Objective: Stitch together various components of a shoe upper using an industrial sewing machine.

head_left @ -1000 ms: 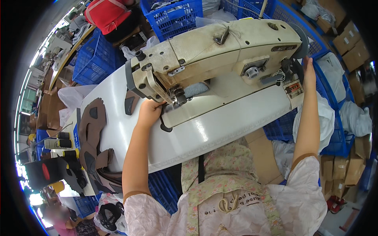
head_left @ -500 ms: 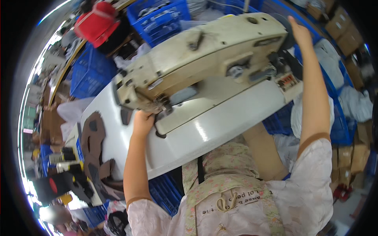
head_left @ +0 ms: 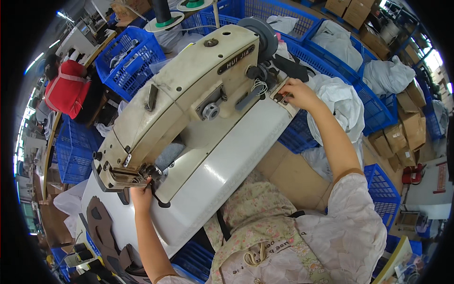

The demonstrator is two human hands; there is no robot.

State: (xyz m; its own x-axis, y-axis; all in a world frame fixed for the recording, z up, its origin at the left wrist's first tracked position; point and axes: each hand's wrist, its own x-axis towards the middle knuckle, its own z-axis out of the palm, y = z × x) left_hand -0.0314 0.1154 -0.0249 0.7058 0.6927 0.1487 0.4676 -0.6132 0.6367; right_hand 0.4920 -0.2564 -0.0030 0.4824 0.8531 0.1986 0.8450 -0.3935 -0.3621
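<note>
A cream industrial sewing machine (head_left: 165,90) stands on a white tabletop (head_left: 215,182). Under its needle end is my left hand (head_left: 141,196), fingers bent together at the presser foot and needle parts (head_left: 152,172); their tips are partly hidden. At the table's right end my right hand (head_left: 301,94) reaches into a small parts tray (head_left: 289,110), thumb and fingers drawn together; whatever they pinch is too small to make out. The grey handwheel (head_left: 266,40) is beyond that hand, untouched. Brown cut pieces (head_left: 100,222) lie at the table's left end.
Blue crates (head_left: 130,64) surround the table, some with white bags (head_left: 336,42). Thread cones on a stand (head_left: 163,21) rise behind the machine. A person in red (head_left: 68,90) is at the far left. Cardboard boxes (head_left: 402,128) are stacked at right.
My right hand has left the handwheel and come down to the small tray. The left hand stays at the needle end. The whole view has swung, showing more of the right side.
</note>
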